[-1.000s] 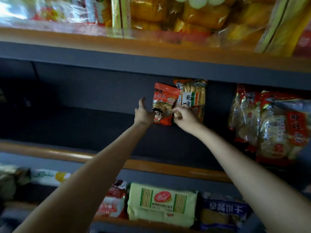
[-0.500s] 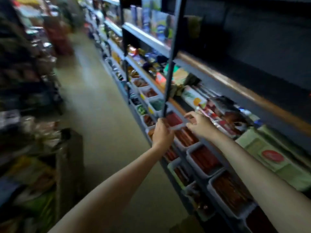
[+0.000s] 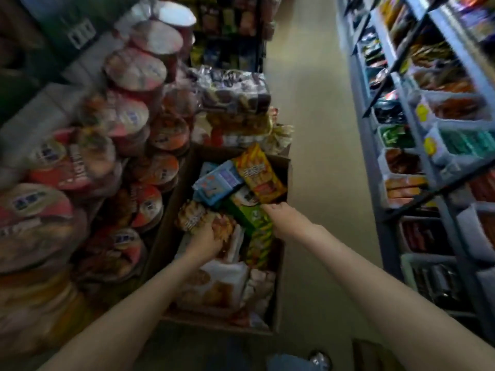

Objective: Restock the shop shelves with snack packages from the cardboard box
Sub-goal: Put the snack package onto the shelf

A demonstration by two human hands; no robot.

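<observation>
Both hands' grip is unclear: left hand and right hand are reaching into the cardboard box, touching light, crinkly snack packets, probably best pinched by edges.

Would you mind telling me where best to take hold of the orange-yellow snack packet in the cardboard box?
Probably by its raised far end, from above. The orange-yellow packet lies tilted on top of the pile in the cardboard box, with its near end tucked beside the right hand and green packet.
</observation>
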